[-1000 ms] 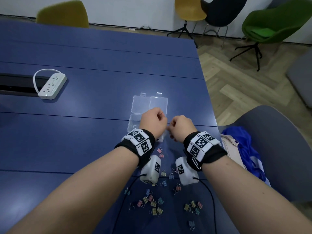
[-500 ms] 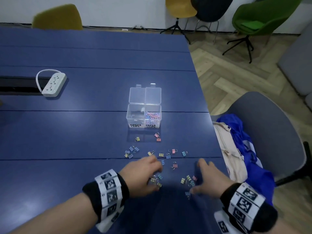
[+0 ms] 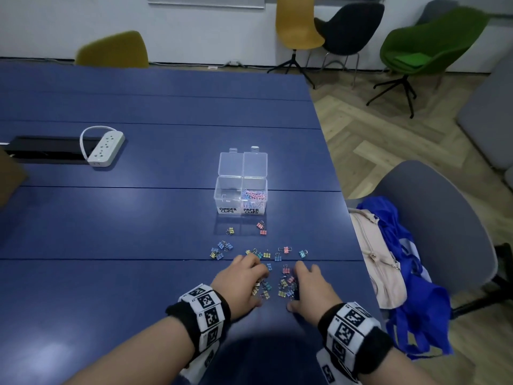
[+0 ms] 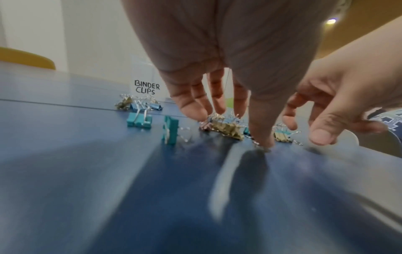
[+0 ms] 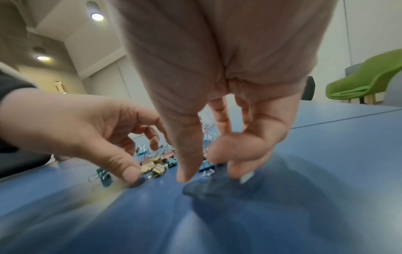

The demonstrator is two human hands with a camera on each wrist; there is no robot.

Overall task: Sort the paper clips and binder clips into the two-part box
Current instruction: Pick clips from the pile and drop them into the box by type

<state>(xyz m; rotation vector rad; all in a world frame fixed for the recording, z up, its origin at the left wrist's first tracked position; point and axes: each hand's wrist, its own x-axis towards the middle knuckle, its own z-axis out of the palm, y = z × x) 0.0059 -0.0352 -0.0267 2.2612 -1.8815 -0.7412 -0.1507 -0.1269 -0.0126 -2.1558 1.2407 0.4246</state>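
Observation:
The clear two-part box (image 3: 241,202) stands open mid-table. Its right half, labelled PAPER CLIPS, holds coloured paper clips (image 3: 254,195); the left half, labelled BINDER CLIPS, looks empty. Several small coloured binder clips (image 3: 266,254) lie scattered in front of it. A denser heap (image 3: 281,287) sits between my hands. My left hand (image 3: 243,279) and right hand (image 3: 311,287) rest fingertips-down on the table, one either side of the heap. The left wrist view has my left fingers (image 4: 192,106) spread, touching yellow clips (image 4: 228,131). My right fingers (image 5: 239,165) touch a blue clip (image 5: 205,167). Neither hand holds anything.
A white power strip (image 3: 104,147) lies beside a black cable slot (image 3: 41,150) at the far left. The table's right edge (image 3: 358,259) runs close to my right hand. Beyond it a grey chair (image 3: 444,232) carries a beige bag (image 3: 383,273) and blue cloth (image 3: 416,301).
A second ago both hands were closed fists up by the box. They have since come back to the near clips, opened, and drawn in toward each other around the heap.

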